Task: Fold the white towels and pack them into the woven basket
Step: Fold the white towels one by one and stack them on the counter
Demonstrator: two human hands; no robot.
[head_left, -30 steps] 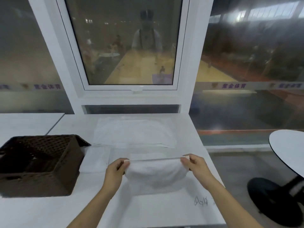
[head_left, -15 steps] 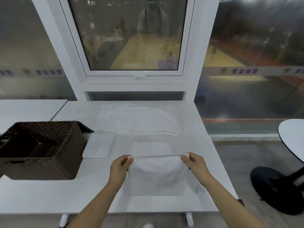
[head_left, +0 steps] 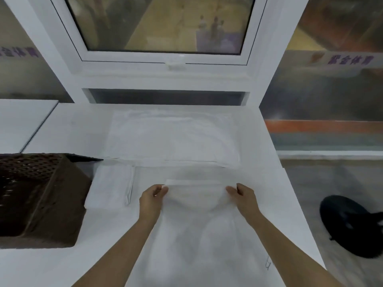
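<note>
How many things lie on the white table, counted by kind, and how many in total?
Towels: 3, namely the towel in the hands, the folded towel beside the basket, and the flat towel near the window.
Baskets: 1, the brown basket.
Total: 4.

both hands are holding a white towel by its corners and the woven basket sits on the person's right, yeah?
Not quite: the head view shows the woven basket on the person's left. The left hand and right hand do hold the white towel by its corners.
</note>
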